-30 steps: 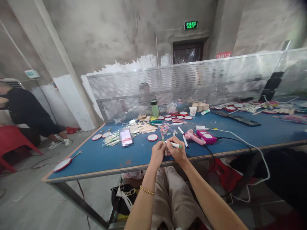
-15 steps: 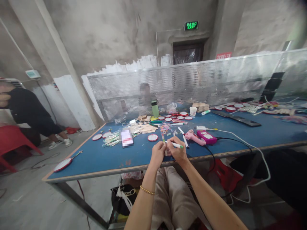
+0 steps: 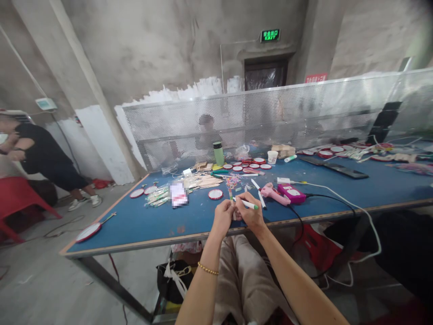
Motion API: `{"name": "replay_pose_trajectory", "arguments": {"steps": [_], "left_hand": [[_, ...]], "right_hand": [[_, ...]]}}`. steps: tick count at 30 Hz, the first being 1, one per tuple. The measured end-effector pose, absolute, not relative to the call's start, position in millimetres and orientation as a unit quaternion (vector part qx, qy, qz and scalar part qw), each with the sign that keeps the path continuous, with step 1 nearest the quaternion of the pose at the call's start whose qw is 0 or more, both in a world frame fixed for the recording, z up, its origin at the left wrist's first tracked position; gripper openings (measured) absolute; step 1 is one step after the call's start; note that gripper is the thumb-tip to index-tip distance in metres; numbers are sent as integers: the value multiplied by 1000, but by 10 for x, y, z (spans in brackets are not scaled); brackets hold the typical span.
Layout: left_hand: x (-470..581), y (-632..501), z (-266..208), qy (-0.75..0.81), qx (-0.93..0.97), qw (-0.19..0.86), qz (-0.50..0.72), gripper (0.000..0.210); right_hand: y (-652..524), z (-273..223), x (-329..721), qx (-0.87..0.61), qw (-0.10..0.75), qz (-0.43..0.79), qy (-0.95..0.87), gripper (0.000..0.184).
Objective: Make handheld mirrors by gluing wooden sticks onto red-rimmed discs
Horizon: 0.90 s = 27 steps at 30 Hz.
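Near the table's front edge, my left hand point(image 3: 223, 216) is closed on a flat wooden stick point(image 3: 231, 194) with coloured bands on its upper part. My right hand point(image 3: 251, 215) grips a white marker point(image 3: 249, 204) with a green end, its writing tip against or very close to the stick. Both hands nearly touch, and my fingers cover the stick's lower part. Just beyond them lies a small heap of colourful bits point(image 3: 232, 182). A round white disc with a red rim point(image 3: 215, 194) is left of my hands. More white markers point(image 3: 261, 200) lie to the right.
A pink glue gun point(image 3: 275, 195) and a purple box point(image 3: 291, 193) with cables sit right of my hands. Wooden sticks point(image 3: 206, 180), a green bottle point(image 3: 218, 154) and a paper cup point(image 3: 272, 157) stand or lie farther back. A perforated metal screen point(image 3: 189, 131) borders the table.
My hands, the stick and the marker look almost unmoved. At the far left, a person in dark clothes has shifted, with a forearm now showing in front of the body.
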<state>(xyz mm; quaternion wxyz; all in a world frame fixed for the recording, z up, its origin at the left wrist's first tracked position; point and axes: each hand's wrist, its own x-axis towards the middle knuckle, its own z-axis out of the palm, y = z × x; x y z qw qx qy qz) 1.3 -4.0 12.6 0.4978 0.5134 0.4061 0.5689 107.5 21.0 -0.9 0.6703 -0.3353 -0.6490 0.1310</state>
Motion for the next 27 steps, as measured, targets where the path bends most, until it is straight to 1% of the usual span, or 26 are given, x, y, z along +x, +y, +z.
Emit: {"name": "replay_pose_trajectory", "arguments": {"steps": [11, 15, 21, 27], "left_hand": [[-7, 10, 56, 404, 527, 485, 569, 30], [-4, 9, 61, 403, 528, 491, 564, 31], [-14, 33, 30, 416, 543, 462, 564, 30], [-21, 44, 14, 414, 550, 460, 561, 28]], "right_hand": [[190, -7, 1086, -336, 672, 157, -640, 20], [196, -11, 1088, -334, 669, 152, -646, 18], [202, -9, 1080, -328, 672, 149, -646, 18], [191, 4, 1075, -334, 669, 154, -646, 18]]}}
